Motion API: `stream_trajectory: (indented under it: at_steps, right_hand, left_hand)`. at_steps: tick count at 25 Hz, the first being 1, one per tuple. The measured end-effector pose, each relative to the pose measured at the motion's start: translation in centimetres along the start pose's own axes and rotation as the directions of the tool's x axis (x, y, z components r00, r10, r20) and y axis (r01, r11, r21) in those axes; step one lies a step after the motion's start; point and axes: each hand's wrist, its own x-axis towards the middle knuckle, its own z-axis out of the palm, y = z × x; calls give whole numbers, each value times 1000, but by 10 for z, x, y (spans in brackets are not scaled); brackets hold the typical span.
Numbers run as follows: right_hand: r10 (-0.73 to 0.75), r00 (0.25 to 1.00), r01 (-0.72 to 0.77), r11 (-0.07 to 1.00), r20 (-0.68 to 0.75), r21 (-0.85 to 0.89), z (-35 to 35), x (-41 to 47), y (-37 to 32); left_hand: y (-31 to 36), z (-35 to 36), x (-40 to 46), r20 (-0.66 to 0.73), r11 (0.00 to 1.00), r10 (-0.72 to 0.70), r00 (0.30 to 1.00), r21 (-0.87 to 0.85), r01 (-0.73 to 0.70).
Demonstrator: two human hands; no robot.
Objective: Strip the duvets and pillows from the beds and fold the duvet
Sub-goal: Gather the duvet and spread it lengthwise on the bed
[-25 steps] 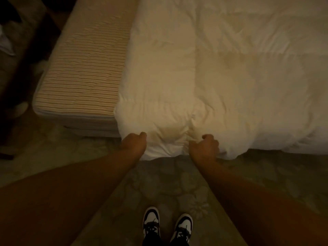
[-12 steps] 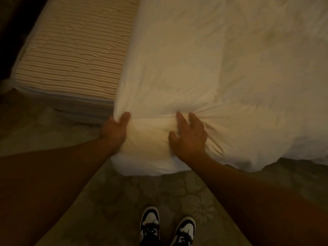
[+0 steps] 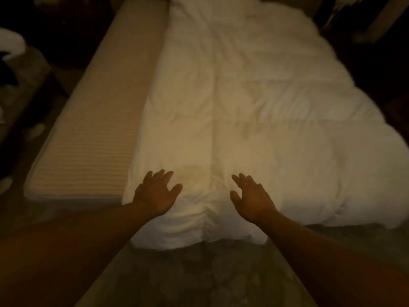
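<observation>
From my remote feed, the head view is dim throughout, with a warm yellow-brown cast. The brightest zone is the centre of the frame, where the white duvet point(image 3: 243, 111) reflects what light there is; I cannot locate the source. Brightness falls off steeply toward all four corners, which go almost black at upper left and upper right. No glare noted. Both forearms in the lower frame read as dark, low-detail masses. The left hand point(image 3: 156, 193) and right hand point(image 3: 251, 199) show soft, smeared edges. Overall sharpness is poor, with visible noise. Wide-angle bowing curves the mattress point(image 3: 93, 134) edge at frame left.
</observation>
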Motion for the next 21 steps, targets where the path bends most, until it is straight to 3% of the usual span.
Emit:
stream_trajectory:
  at_steps: [6,11,16,21]
  right_hand:
    - [99,973,-93,995,-210,41,-167,-50,83]
    - [165,927,-146,986,-336,81,-265,-97,184]
    - [223,889,-204,975,-400,88,-341,-144,302]
    - [321,848,-294,947,-422,128,-400,-196,401]
  left_hand:
    - [191,-57,-12,44,962,261,964,74,-264]
    - [366,-63,-35,27,877,455,890,159,-453]
    - [534,-45,-59,43,793,562,826,255,-553]
    - [658,-17,-82,47,721,649,759,280,-634]
